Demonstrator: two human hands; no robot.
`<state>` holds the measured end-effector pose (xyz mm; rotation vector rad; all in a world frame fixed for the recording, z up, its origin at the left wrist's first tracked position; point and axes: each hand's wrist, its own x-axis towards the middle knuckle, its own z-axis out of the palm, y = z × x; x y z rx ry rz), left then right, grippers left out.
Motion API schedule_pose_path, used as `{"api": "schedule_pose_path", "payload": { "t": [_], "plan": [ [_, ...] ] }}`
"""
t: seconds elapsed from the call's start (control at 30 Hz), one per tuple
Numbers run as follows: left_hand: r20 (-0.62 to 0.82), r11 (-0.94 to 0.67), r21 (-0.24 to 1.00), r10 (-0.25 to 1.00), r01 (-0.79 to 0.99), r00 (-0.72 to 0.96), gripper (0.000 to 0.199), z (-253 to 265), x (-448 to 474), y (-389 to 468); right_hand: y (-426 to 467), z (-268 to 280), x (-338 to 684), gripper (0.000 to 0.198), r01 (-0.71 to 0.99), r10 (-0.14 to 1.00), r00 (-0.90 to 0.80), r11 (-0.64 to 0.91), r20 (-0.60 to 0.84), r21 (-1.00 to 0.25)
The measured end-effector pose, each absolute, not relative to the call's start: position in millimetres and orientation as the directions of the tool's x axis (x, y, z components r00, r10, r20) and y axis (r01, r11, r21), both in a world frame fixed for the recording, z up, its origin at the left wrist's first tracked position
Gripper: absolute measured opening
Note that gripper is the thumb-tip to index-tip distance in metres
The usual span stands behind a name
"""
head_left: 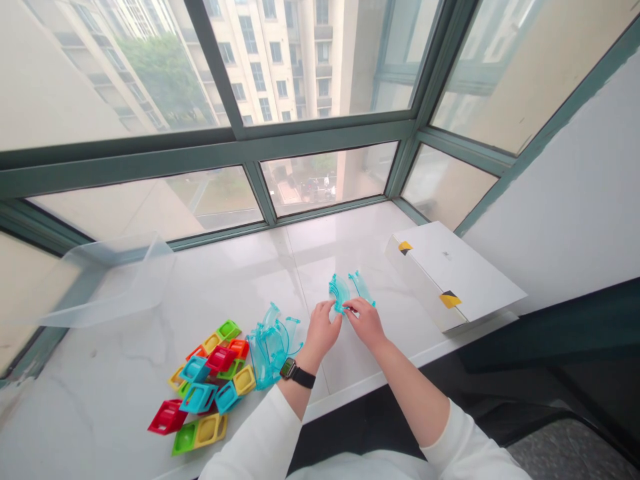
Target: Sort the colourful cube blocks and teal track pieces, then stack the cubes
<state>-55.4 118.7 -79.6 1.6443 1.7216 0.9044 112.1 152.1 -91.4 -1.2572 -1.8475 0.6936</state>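
Note:
A clear teal curved plastic track piece (pixel 339 289) lies in front of me, its near end pinched between both hands. My left hand (pixel 324 327), with a black watch on the wrist, is closed on the left side of that end. From the right, my right hand (pixel 366 321) grips the same end with thumb and forefinger. Just beyond my right fingers rests another clear teal piece (pixel 361 287). To the left of my left wrist sits a pile of similar clear teal plastic pieces (pixel 270 347).
Left of the teal pile is a heap of red, green, yellow and blue plastic pieces (pixel 207 373). A clear plastic bin (pixel 115 283) stands at the far left. On the right is a white box (pixel 455 273) with yellow-black tape. Windows border the white countertop (pixel 240 273).

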Motion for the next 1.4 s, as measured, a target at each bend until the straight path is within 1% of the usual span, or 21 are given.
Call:
{"api": "schedule_pose_path", "payload": {
  "t": [0.57, 0.9, 1.4],
  "plan": [
    [0.000, 0.032, 0.809, 0.999, 0.587, -0.054, 0.045, -92, -52, 123, 157, -102, 112, 0.017, 0.523, 0.944, -0.208, 0.327, 0.255, -0.787],
    [-0.032, 0.054, 0.830, 0.998, 0.556, -0.049, 0.048, -95, -53, 124, 156, -98, 112, 0.018, 0.528, 0.941, -0.216, 0.337, 0.260, -0.780],
    [-0.087, 0.103, 0.853, 0.995, 0.512, -0.054, 0.050, -94, -53, 123, 156, -98, 112, 0.019, 0.527, 0.951, -0.216, 0.305, 0.222, -0.793]
  ]
}}
